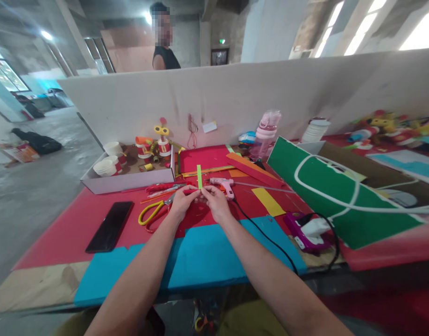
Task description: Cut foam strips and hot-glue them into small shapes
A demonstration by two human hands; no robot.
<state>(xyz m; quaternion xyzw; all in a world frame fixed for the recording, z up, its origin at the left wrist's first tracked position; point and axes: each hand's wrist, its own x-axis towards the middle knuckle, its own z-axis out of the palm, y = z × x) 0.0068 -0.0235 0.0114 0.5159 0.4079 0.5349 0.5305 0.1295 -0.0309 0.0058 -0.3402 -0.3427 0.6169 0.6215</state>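
Head view: the green strip [199,175] is pinched at its near end by the left hand [183,201] and right hand [216,200], equally near, its long axis pointed away.

Glue gun [227,187] between phone [109,227] and power strip [314,243]

Over the table [56,238], a paper strip [199,175] sits between the left hand [181,203], beside scissors [151,209], and the right hand [217,203], just before the glue gun. Left of the scissors lies the phone — a box [130,182] of paper cups [107,168] behind it. A card sheet [209,266] runs under both forearms [142,275]. A board [322,181], cable [382,208] across it, sits behind the power strip.
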